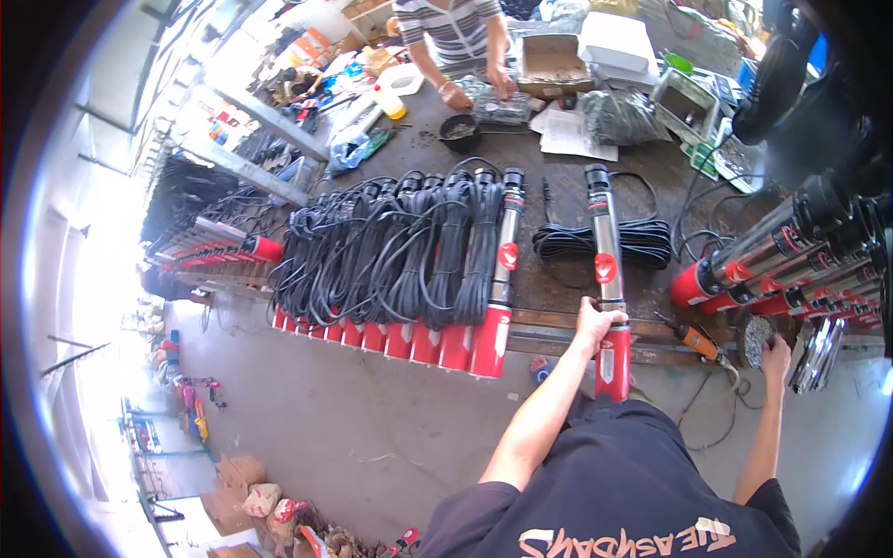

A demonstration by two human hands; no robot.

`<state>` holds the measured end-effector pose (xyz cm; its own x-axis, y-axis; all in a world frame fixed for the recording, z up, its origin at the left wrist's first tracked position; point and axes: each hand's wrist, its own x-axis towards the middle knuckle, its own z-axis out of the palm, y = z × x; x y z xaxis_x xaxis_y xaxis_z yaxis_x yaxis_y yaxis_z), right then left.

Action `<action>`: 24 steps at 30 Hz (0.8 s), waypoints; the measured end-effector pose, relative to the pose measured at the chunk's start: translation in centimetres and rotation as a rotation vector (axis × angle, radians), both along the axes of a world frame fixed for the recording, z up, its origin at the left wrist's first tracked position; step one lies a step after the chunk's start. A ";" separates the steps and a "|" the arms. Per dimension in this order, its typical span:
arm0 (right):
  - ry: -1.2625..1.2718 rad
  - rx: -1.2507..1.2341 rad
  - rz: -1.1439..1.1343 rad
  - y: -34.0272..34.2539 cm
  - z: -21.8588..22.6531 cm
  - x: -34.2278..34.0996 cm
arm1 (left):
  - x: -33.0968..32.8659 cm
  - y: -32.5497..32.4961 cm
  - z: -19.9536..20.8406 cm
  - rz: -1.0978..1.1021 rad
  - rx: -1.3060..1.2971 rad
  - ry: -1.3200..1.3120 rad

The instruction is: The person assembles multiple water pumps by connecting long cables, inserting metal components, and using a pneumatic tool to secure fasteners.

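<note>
A slim steel submersible pump (605,228) with a red lower end lies across the dark workbench, its red end reaching past the near edge. My left hand (595,324) is wrapped around it just above the red part. Under its upper half sits a coiled flat black cable (558,244). Over at the right, my right hand (775,358) is at the rim of a round bowl of small metal pieces (758,339). Its fingers are drawn together, and whatever they pinch is too small to make out.
To the left, several pumps with bundled black cables (391,246) lie side by side. More pumps (772,251) stack at the right, near an orange-handled tool (698,341) and metal strips (819,353). Across the bench a person (456,37) handles a plastic bag beside a black bowl (459,135).
</note>
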<state>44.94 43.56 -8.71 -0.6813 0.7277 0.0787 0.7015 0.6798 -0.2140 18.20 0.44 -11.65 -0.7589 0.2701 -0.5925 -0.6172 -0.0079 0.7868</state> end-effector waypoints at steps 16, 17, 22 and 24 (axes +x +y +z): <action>0.420 -1.292 0.408 -27.0 3.9 -20.1 | -0.2 -0.4 1.1 -0.033 0.056 -0.017; 0.478 -1.258 0.457 -27.2 2.9 -20.5 | -0.1 -0.3 1.2 -0.043 0.057 -0.008; 0.433 -1.290 0.381 -27.4 0.6 -21.5 | -0.2 -0.2 0.9 -0.018 0.092 -0.035; 0.396 -1.326 0.226 -27.1 -0.6 -21.7 | -0.1 0.0 0.9 -0.017 0.115 -0.048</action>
<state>23.21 16.49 -9.29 -0.8867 0.2901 -0.3601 0.3483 -0.0933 -0.9327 18.09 0.44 -10.73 -0.7250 0.3511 -0.5926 -0.6551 -0.0857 0.7507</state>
